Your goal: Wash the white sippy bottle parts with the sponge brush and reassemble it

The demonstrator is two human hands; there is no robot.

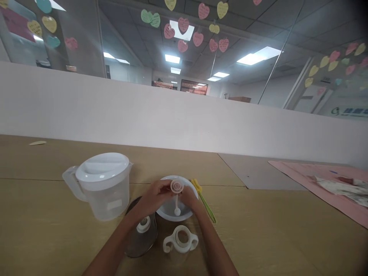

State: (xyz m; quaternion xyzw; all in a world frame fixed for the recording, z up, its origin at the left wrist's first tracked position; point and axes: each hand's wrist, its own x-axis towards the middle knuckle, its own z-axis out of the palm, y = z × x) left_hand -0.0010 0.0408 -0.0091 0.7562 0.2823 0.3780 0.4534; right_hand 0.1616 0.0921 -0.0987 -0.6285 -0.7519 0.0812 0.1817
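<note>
While a white wall backs the room, the wooden bench carries a lidded jug and white bowl. A brush and two-handled ring sit near, presumably for easy reach. Left hand and right hand close on a spiral-topped cap over the bowl, tube dangling, perhaps so drips land inside.

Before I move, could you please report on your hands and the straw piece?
Left hand and right hand on straw piece, over bowl. Brush just right of bowl; handled ring nearer.
</note>
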